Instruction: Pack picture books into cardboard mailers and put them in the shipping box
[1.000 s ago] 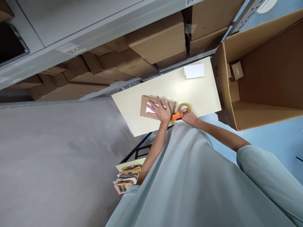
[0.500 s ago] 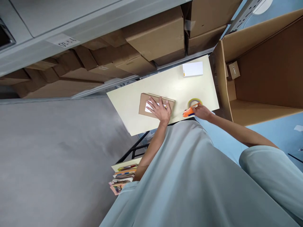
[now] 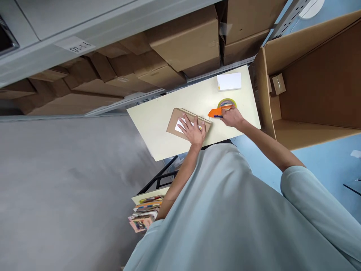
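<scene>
My left hand lies with spread fingers on a small brown cardboard box, partly covering the white label on its top. The box rests at an angle on a cream tabletop. To its right, my right hand is wrapped round an orange tape dispenser. A tape roll with a yellow rim sits on the dispenser. The dispenser's front end points left, close to the box's right end. Whether any tape runs between them I cannot tell.
A white box lies at the tabletop's far right. A large open carton stands to the right with small boxes inside. Behind the table, a shelf holds several cardboard boxes. Magazines are stacked below at the left.
My right hand has moved the tape dispenser up and left, away from the table's near edge. The box under my left hand has turned slightly clockwise and shifted a little right.
</scene>
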